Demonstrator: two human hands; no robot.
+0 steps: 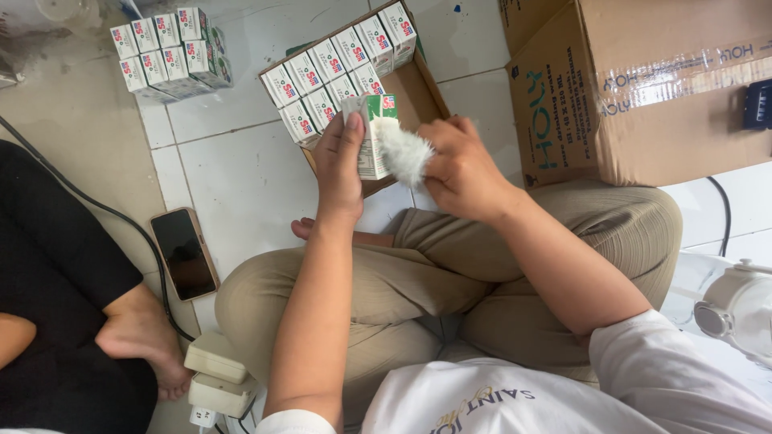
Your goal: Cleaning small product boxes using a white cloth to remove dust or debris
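The person sat cross-legged on the white tiled floor (241,173), knees in tan trousers spread to either side. The left hand (339,165) was closed around a small green and white carton (375,141), thumb on one side and fingers on the other, holding it upright above the lap. The right hand (460,169) was closed on a fluffy white cloth (404,153), which was pressed against the right face of that carton.

Just beyond the hands lay an open, shallow cardboard tray (418,92) filled along its far and left part with two rows of like cartons (334,68), their white and red tops facing up; the near right part of the tray was bare cardboard. Farther off to the left, a separate block of the same cartons (169,52) stood on the floor, well apart from the tray. A large brown cardboard box (643,88), sealed with clear tape, stood to the right, touching the person's right knee.

On the floor to the left lay a dark phone (184,253) face up beside a black cable (104,209). A white power adapter (215,374) sat near the left knee. Another person in black clothing sat at the left edge, one bare foot (145,337) showing. Part of a white fan (736,309) showed at the right edge
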